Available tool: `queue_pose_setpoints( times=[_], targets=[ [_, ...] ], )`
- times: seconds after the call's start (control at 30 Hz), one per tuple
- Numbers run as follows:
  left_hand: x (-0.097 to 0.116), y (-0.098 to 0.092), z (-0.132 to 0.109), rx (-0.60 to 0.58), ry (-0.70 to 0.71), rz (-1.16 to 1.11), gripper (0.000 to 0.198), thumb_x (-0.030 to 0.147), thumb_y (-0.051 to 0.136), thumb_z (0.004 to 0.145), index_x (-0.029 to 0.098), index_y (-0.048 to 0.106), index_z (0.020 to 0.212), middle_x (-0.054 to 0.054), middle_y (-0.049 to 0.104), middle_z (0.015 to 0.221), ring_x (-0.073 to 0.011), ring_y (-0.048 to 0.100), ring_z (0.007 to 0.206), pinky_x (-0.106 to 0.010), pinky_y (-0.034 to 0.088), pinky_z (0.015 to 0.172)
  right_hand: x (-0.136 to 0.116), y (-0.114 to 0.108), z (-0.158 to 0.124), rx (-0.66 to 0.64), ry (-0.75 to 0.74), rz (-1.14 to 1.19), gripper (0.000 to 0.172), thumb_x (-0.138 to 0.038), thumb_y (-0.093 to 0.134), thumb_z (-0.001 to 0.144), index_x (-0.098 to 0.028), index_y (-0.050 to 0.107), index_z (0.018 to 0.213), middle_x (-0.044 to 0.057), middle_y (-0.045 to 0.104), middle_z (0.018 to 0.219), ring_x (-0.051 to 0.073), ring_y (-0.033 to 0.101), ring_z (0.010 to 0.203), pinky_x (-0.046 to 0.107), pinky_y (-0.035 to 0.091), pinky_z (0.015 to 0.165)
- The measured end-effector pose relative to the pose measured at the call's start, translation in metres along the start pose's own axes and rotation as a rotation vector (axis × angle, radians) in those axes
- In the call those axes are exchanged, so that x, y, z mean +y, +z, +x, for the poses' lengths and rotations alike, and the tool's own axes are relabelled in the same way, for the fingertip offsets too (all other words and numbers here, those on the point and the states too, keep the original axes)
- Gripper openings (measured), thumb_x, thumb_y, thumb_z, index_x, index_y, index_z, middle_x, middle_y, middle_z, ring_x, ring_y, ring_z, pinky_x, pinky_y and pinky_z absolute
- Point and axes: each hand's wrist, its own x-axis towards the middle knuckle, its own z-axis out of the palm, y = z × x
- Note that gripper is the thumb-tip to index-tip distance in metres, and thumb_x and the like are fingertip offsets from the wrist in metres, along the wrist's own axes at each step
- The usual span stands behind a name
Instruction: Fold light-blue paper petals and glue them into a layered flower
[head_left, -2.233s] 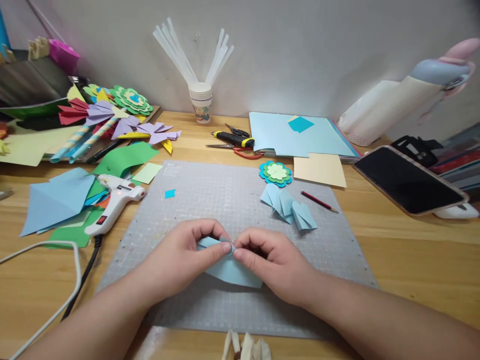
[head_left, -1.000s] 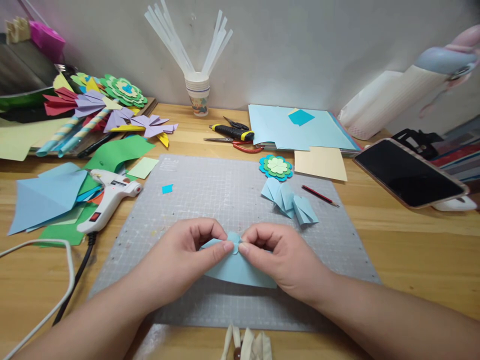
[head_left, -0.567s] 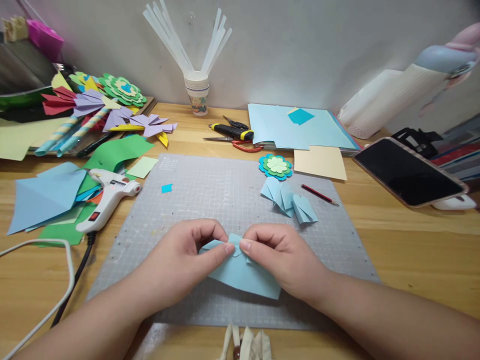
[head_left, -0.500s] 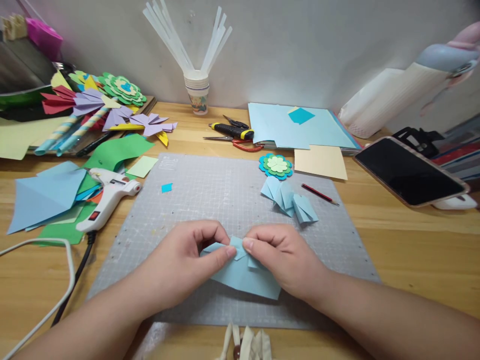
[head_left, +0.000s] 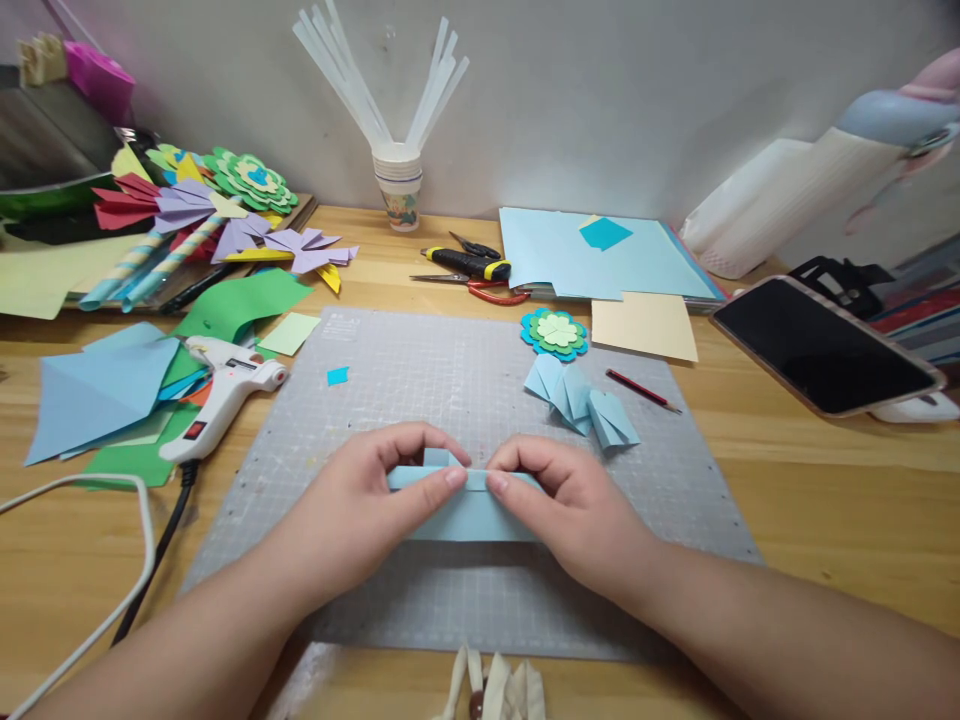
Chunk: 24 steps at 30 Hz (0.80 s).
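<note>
The light-blue folded paper strip lies low on the grey gridded cutting mat, near its 6 o'clock edge, and both hands are pinched closed on it. The left hand grips the upper fold from 9 o'clock and the right hand from 3 o'clock. The thumb tips nearly meet at the middle of the top edge — a hold that, I judge, pins the turned-over band flat so it cannot spring open. The mat gives a firm surface to press against.

The paper reads as a wide, shallow rectangle with a narrow band folded along its top and a small tab standing up behind at 12 o'clock. Its ends are hidden under the fingers.

At 2 o'clock from it, well apart, lie small light-blue folded paper pieces — the same colour — with a red pencil just beside them. A white hot-glue gun lies off the mat at 10 o'clock.
</note>
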Motion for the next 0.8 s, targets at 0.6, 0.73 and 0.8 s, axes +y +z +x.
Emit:
queue_pose_setpoints(
  times=[0.6, 0.73, 0.8],
  targets=[
    [-0.0019, 0.0023, -0.0014, 0.051, 0.084, 0.089, 0.011, 0.034, 0.07, 0.073, 0.026, 0.073, 0.081, 0.003, 0.071, 0.08, -0.0153, 0.059, 0.076, -0.024, 0.044, 0.069, 0.0008, -0.0034, 0.0031, 0.041, 0.008, 0.095, 0.016, -0.031, 0.051, 0.083, -0.02, 0.053, 0.071, -0.004, 0.044, 0.063, 0.011, 0.038, 0.059, 0.025, 0.032, 0.056],
    [-0.0019, 0.0016, -0.0001, 0.052, 0.038, 0.088, 0.017, 0.04, 0.071, 0.071, 0.024, 0.07, 0.073, 0.003, 0.066, 0.068, -0.0142, 0.054, 0.065, -0.025, 0.041, 0.06, 0.0009, -0.0027, 0.0021, 0.03, -0.029, 0.071, 0.016, -0.029, 0.052, 0.083, -0.02, 0.054, 0.07, -0.004, 0.046, 0.063, 0.012, 0.041, 0.059, 0.025, 0.033, 0.056],
    [-0.0017, 0.0011, 0.0009, 0.032, 0.036, 0.053, 0.017, 0.04, 0.07, 0.071, 0.023, 0.068, 0.07, 0.003, 0.065, 0.067, -0.0136, 0.053, 0.065, -0.024, 0.041, 0.061, 0.0005, -0.002, 0.0004, 0.019, -0.06, 0.055, 0.015, -0.027, 0.052, 0.084, -0.02, 0.054, 0.071, -0.004, 0.047, 0.063, 0.011, 0.042, 0.059, 0.024, 0.033, 0.056]
  ],
)
